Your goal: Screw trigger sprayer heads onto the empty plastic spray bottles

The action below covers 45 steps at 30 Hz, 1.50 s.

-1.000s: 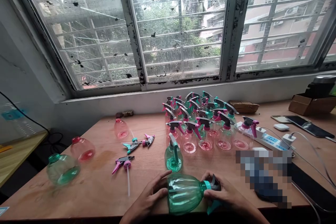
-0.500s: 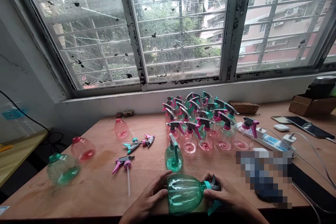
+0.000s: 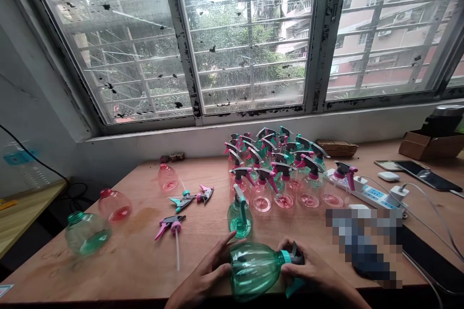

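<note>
A green spray bottle (image 3: 255, 270) lies sideways between my hands at the table's front edge, its base to the left. My left hand (image 3: 213, 268) cups the base, thumb on the near side and index finger raised off it. At the other end my right hand (image 3: 302, 265) grips the teal collar and black spray head (image 3: 297, 255), which its fingers partly cover. Just beyond stands another green spray bottle (image 3: 239, 217), upright with its head on. Loose trigger heads lie to the left: a teal one (image 3: 184, 200) and two pink ones, the nearer pink head (image 3: 174, 227) with its tube towards me.
Several assembled spray bottles (image 3: 284, 193) stand grouped at the back. Headless bottles are at left: a green bottle (image 3: 87, 234), a pink bottle (image 3: 114, 205) and another pink bottle (image 3: 167, 177). A power strip (image 3: 377, 195) with cables, phones (image 3: 429, 176) and a cardboard box (image 3: 431, 145) occupy the right.
My left index finger has lifted away from the bottle's base. The bottle has shifted very slightly towards me; my right hand keeps its grip on the head end.
</note>
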Motion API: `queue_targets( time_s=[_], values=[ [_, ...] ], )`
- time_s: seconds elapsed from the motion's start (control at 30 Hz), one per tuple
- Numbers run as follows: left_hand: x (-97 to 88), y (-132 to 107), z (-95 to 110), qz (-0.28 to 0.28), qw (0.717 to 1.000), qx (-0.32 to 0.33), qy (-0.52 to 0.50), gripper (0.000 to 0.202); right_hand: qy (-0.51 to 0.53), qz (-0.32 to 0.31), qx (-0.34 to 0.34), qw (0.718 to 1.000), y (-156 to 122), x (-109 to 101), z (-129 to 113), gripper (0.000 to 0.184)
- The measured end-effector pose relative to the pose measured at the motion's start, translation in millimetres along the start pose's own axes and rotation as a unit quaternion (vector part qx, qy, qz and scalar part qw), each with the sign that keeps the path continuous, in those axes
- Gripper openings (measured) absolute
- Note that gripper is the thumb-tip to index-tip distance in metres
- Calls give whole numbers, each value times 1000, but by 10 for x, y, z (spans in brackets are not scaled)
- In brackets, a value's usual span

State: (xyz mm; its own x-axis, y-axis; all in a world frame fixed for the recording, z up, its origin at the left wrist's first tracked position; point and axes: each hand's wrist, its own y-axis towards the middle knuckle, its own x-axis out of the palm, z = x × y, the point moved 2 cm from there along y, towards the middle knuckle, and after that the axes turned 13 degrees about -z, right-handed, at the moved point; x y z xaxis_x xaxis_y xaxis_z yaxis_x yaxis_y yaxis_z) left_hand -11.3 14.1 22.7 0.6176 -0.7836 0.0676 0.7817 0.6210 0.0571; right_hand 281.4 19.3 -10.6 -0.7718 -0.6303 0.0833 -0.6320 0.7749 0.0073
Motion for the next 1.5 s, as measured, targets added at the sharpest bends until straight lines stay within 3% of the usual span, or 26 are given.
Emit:
queue_targets(
  time_s=[0.33, 0.5, 0.6, 0.9, 1.17, 1.3, 1.5],
  values=[
    [34, -4, 73, 21, 995, -76, 60, 56, 4, 10, -9, 1000, -15, -32, 52, 44],
    [29, -11, 17, 1, 1000, -31, 2, 76, 17, 11, -12, 1000, -4, -44, 65, 45],
    [1, -7, -19, 6, 1000, -28, 2, 77, 29, 6, -10, 1000, 2, -34, 49, 44],
    [39, -30, 98, 45, 987, -90, 128, 50, 32, -9, -8, 999, 0, -22, 51, 43],
    [-84, -11, -125, 36, 999, -25, 6, 59, 34, 1, -1, 999, -5, 0, 14, 45],
    [-49, 15, -68, 28, 999, -19, 6, 61, 33, 2, -3, 999, -6, -7, 30, 45],
    [14, 14, 29, 30, 998, -47, 25, 48, 14, -17, 1, 1000, 4, -33, 68, 45]
  ],
)
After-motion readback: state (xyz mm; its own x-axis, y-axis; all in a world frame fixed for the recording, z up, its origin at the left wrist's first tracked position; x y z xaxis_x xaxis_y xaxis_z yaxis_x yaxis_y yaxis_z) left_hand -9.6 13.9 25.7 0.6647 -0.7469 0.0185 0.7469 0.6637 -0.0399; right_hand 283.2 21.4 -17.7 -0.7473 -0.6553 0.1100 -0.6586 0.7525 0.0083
